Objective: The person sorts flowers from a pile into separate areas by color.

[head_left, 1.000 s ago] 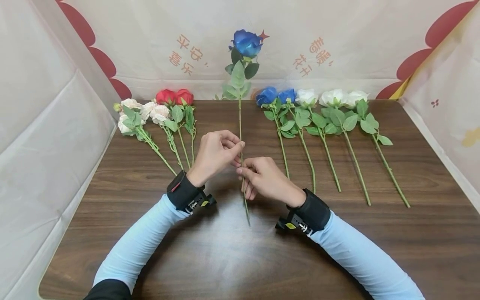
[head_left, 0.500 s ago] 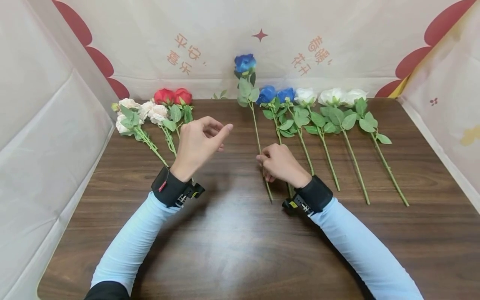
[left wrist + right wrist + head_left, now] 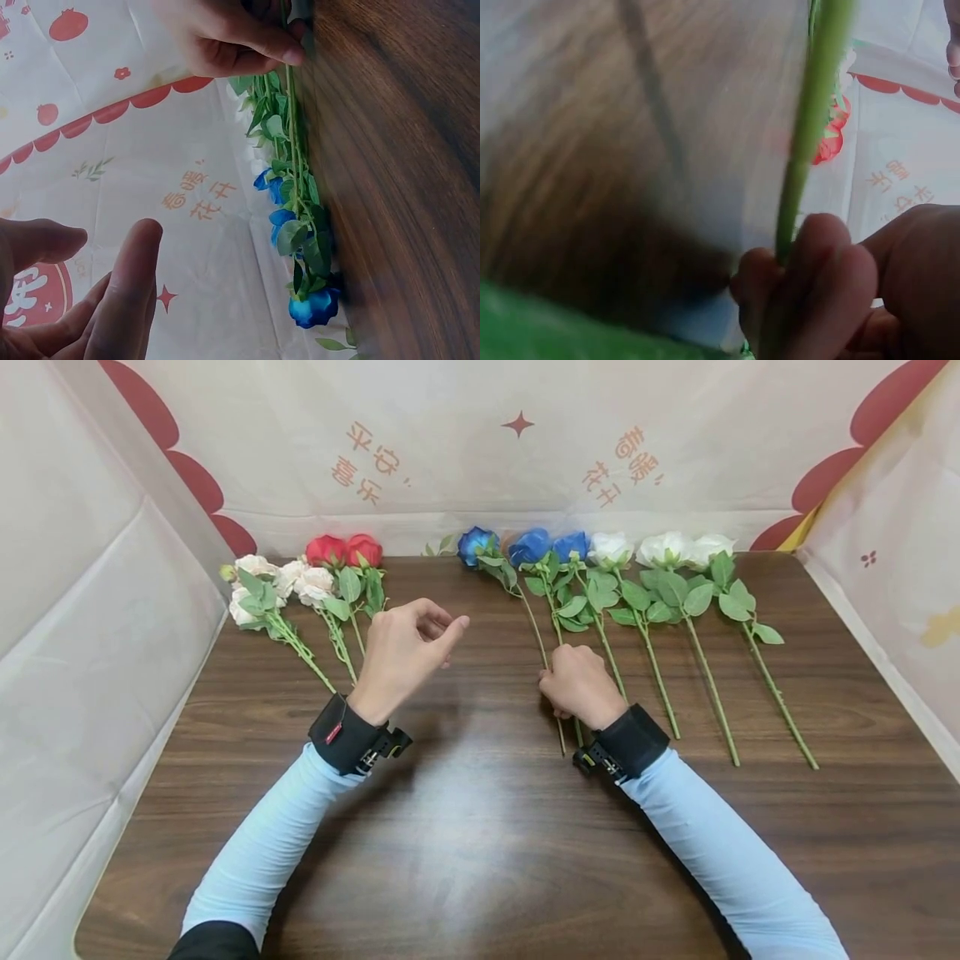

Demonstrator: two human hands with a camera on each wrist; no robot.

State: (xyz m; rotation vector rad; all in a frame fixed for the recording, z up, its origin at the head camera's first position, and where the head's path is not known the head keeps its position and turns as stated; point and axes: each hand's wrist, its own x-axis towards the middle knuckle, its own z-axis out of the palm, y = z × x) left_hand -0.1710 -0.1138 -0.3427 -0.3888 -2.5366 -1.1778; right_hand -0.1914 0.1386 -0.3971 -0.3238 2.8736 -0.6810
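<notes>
My right hand (image 3: 581, 683) grips the green stem of a blue rose (image 3: 477, 545) low down, its fingers curled round the stem in the right wrist view. The bloom lies at the table's back edge, left of two other blue roses (image 3: 530, 547), and the stem slants toward me. In the left wrist view the same blue rose (image 3: 315, 306) hangs nearest the camera, with the right hand (image 3: 244, 37) at its stem. My left hand (image 3: 408, 647) hovers over the left middle of the table, fingers loosely bent, holding nothing, near the stems of the red roses (image 3: 345, 551).
Several white roses (image 3: 666, 552) lie in a row right of the blue ones. Pale cream flowers (image 3: 258, 585) lie at the back left beside the red roses. A printed cloth (image 3: 450, 452) stands behind the brown wooden table (image 3: 465, 843).
The left hand has let go of the blue rose's stem and moved left. The right hand has carried the rose rightward and lowered its bloom from upright to the table's back edge.
</notes>
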